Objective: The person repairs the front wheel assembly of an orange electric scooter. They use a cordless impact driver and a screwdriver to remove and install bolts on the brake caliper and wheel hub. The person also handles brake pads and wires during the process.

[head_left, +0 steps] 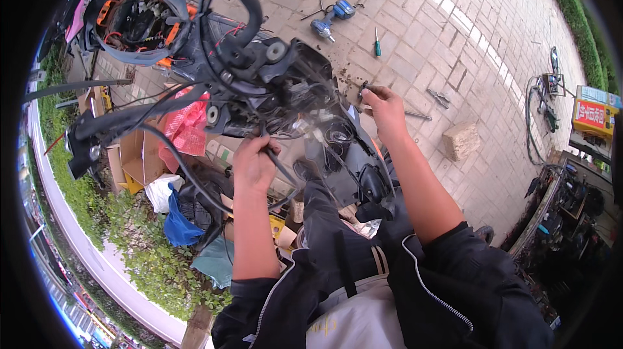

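A partly stripped scooter [276, 50] fills the upper middle, with its dark handlebar, headlamp housing and loose cables exposed. My left hand [256, 161] is closed on a black cable [285, 174] below the steering column. My right hand [383, 106] pinches a small dark part [363, 89] at the right side of the scooter's body, above the pavement. What exactly that part is, I cannot make out. A long metal tool [415, 115] lies just right of my right wrist.
A blue drill [329, 21], green screwdriver [378, 44], pliers [439, 98] and stone block [461, 141] lie on the pavement. Cardboard boxes [139, 154], pink wrap [182, 128] and bags [182, 222] crowd the left beside shrubs. A parts-filled bin [564, 219] stands right.
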Motion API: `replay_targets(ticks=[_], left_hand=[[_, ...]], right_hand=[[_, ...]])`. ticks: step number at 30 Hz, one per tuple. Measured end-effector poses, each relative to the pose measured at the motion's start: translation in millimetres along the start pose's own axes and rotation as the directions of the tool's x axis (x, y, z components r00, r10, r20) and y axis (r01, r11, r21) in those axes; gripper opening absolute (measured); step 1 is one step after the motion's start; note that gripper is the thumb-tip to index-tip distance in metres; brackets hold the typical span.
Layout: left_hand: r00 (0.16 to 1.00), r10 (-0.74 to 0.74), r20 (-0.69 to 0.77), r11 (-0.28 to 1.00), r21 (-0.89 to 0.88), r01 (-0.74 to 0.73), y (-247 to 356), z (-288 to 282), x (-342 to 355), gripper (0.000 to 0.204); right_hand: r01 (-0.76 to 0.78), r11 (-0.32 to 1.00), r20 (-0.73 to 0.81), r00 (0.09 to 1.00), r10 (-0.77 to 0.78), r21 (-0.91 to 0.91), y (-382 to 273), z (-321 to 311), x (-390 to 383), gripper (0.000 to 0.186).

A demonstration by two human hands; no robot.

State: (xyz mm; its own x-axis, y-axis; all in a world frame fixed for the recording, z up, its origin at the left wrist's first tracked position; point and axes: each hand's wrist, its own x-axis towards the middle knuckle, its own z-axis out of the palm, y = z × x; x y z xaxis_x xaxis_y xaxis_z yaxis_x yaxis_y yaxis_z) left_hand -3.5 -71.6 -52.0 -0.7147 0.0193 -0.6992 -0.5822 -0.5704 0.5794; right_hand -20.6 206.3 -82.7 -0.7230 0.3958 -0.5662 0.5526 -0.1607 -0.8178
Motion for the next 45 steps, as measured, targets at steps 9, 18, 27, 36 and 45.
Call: replay_targets(ticks=[9, 18, 27, 36, 45], left_hand=[[0.900, 0.060, -0.432, 0.953, 0.292, 0.076, -41.5, 24.8, -18.7, 0.028], [0.732, 0.284, -0.619, 0.800, 0.574, 0.176, -32.9, 83.8, -11.5, 0.042], [0.818, 0.263, -0.512, 0.814, 0.573, 0.097, -34.6, 67.5, -39.9, 0.034], [0.669, 0.308, -0.676, 0.683, 0.647, 0.339, -15.5, 95.2, -28.2, 0.024], [0.284, 0.148, -0.947, 0.918, 0.239, 0.316, 4.4, 75.7, -58.8, 0.031]], right_hand=[[-0.136, 0.978, 0.268, 0.959, 0.091, 0.156, 31.1, -32.2, 98.6, 0.029], [-0.167, 0.981, 0.285, 0.949, 0.134, 0.094, 77.7, -66.4, 160.9, 0.029], [0.084, 0.994, 0.450, 0.892, -0.042, -0.073, 66.4, -18.2, 188.1, 0.027], [0.210, 0.978, 0.831, 0.542, -0.123, 0.008, 108.1, 43.2, 261.9, 0.024], [0.090, 0.978, 0.976, 0.096, -0.195, 0.186, 99.8, 104.2, 268.5, 0.024]])
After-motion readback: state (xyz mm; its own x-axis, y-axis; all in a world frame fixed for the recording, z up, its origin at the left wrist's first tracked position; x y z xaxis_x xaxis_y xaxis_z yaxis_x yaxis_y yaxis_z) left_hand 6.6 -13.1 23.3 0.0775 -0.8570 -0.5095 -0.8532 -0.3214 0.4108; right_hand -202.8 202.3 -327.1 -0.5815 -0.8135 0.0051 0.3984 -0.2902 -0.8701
